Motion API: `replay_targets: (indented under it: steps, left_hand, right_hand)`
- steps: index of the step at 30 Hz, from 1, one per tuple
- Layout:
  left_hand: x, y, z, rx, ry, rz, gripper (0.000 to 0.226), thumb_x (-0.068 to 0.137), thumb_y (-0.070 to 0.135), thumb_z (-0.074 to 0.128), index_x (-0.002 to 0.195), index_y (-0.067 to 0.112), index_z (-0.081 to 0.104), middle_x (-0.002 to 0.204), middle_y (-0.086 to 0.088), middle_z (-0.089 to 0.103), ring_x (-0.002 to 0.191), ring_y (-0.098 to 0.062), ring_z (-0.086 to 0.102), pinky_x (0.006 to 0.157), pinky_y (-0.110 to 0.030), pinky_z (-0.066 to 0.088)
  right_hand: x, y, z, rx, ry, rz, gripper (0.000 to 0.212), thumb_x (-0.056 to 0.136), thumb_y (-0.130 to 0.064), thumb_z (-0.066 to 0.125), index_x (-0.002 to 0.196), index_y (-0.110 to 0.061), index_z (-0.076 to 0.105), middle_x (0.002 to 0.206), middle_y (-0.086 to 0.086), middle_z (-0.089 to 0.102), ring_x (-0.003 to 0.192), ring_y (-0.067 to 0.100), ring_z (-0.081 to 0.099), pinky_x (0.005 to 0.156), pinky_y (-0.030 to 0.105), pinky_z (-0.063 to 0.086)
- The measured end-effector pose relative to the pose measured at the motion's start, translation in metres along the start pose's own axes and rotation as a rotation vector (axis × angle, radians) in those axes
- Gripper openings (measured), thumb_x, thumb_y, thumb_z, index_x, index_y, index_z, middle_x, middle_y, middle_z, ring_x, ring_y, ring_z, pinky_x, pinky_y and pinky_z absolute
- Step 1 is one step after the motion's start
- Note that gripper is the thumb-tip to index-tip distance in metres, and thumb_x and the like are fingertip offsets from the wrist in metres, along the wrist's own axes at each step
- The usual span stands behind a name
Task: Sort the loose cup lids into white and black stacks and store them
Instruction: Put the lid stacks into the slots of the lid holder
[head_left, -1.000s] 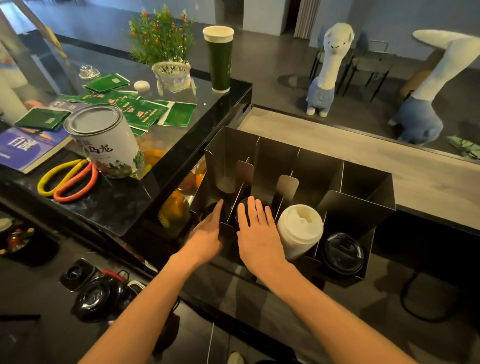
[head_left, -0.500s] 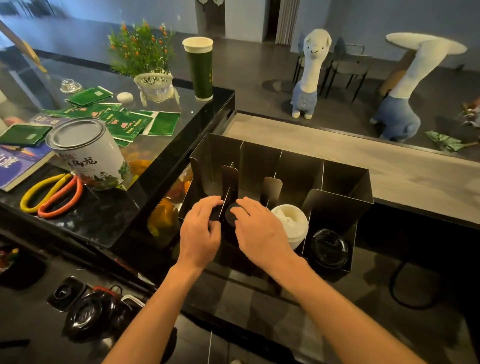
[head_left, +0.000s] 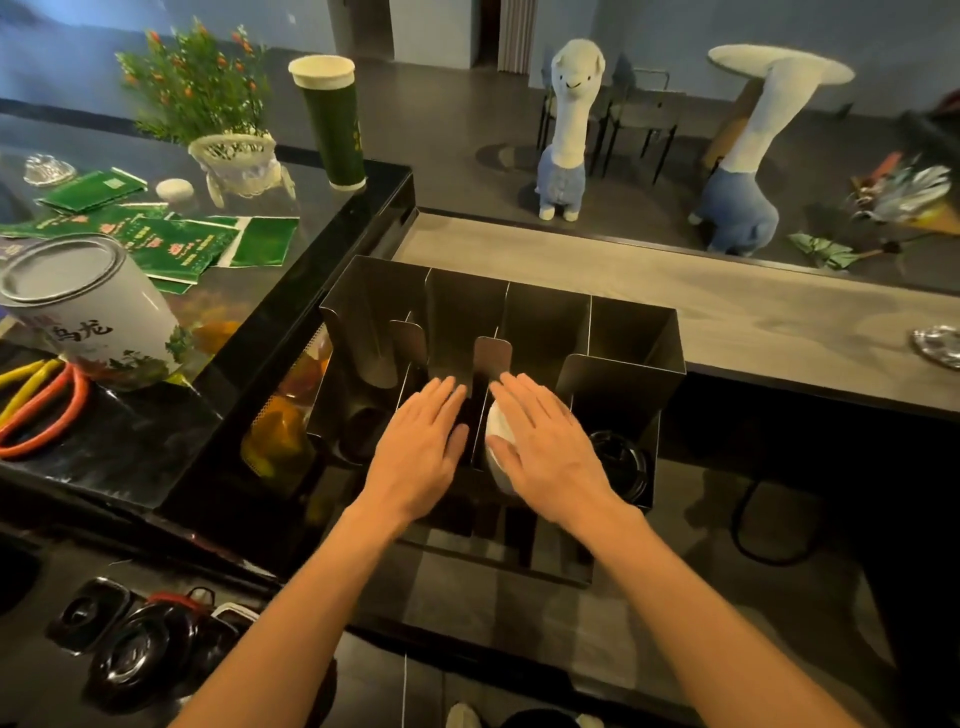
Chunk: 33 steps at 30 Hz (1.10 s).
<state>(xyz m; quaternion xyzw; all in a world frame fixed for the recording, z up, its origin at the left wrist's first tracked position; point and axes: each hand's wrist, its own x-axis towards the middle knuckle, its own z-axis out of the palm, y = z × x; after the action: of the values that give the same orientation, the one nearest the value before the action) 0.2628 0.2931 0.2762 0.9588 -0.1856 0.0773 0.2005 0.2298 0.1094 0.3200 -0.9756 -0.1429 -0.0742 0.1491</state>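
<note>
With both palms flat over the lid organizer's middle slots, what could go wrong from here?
The right hand covers most of the white lid stack, so pressing blind could tilt or crush it. The thin divider stands just past the fingertips and could catch them. Whether anything lies under the left hand cannot be seen.

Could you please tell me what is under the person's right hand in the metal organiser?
Under the right hand a white lid stack shows at its left edge; the hand covers the rest, so its height and count are hidden.
</note>
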Motion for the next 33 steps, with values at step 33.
replay_targets:
  steps: [33]
  left_hand:
    - [-0.014,0.039,-0.008,-0.283,0.342,0.11,0.049,0.098,0.033,0.051,0.144,0.015,0.053,0.152,-0.002,0.051,0.145,-0.012,0.039,0.123,-0.032,0.026]
  right_hand:
    - [-0.03,0.031,-0.017,0.157,0.252,0.014,0.042,0.103,-0.038,0.046,0.14,-0.02,0.053,0.15,0.0,0.048,0.14,0.014,0.038,0.121,0.033,0.024]
